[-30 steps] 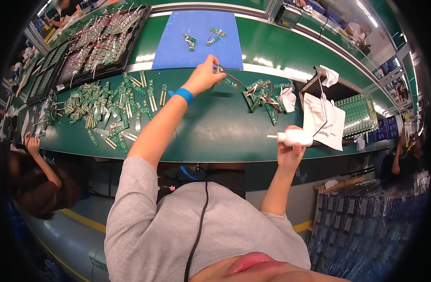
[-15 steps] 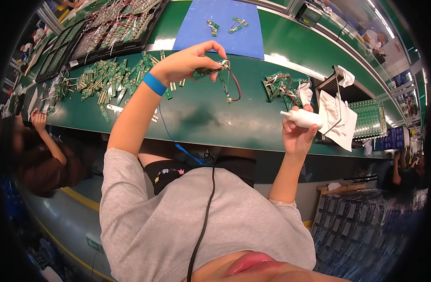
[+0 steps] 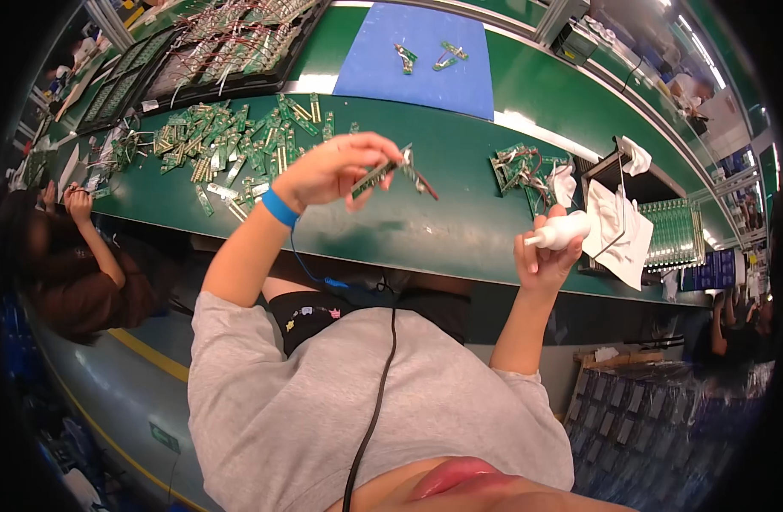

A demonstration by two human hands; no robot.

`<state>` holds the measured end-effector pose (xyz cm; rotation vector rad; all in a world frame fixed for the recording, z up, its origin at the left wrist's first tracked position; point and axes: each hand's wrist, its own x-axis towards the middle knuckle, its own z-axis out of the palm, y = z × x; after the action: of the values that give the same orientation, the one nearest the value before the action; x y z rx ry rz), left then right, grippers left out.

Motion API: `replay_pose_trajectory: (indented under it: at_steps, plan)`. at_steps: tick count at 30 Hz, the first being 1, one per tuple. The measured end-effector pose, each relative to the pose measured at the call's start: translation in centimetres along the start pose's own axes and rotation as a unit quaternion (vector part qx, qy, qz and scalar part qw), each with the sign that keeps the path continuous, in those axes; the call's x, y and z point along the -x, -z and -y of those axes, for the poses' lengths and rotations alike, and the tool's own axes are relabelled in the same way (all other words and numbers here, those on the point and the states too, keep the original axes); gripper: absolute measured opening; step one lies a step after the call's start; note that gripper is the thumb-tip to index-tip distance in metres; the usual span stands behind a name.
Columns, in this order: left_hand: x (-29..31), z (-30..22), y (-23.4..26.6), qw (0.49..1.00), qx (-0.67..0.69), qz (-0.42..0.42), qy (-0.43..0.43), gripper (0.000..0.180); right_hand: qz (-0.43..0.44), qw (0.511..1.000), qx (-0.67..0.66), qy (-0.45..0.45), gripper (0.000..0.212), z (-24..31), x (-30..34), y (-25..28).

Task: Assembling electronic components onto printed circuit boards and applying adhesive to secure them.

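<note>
My left hand (image 3: 333,169), with a blue band on its wrist, holds a narrow green circuit board (image 3: 383,174) with red and dark wires hanging from its end, lifted above the green bench (image 3: 426,230). My right hand (image 3: 545,256) grips a small white squeeze bottle (image 3: 562,230), nozzle pointing left toward the board, a short gap between them. A dark cable runs down my grey shirt.
Several loose green boards (image 3: 238,154) lie scattered at the left. A smaller heap (image 3: 519,166) and white cloths (image 3: 613,222) sit at the right. A blue mat (image 3: 417,60) with two boards lies at the back, a dark tray (image 3: 229,43) beside it. Another person (image 3: 76,256) sits at my left.
My left hand picked a wired board off the bench near the blue mat and drew it toward me. My right hand with the bottle rose and came closer to the board.
</note>
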<state>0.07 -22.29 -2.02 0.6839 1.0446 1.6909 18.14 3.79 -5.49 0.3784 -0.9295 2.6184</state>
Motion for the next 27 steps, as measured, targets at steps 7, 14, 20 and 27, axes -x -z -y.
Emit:
replay_pose_trajectory:
  at_steps: [7,14,20,27]
  plan:
    - [1.2,3.9,-1.0,0.974,-0.176,-0.093,-0.108,0.039,-0.04,0.999,0.005,-0.022,0.044,-0.9,-0.1,-0.2]
    - [0.6,3.8,-0.6,0.793,-0.425,-0.287,-0.328,0.038,-0.04,0.998,-0.001,-0.037,0.043,-1.8,-0.2,-1.7]
    - [1.0,-0.3,-2.3,0.693,-0.583,-0.291,-0.31,0.021,-0.055,0.995,0.086,-0.001,0.049,-1.9,0.3,-3.1]
    - [0.6,-1.3,-4.3,0.904,-0.402,-0.141,-0.035,0.028,-0.009,0.975,0.221,-0.029,0.052,-1.2,0.2,-6.0]
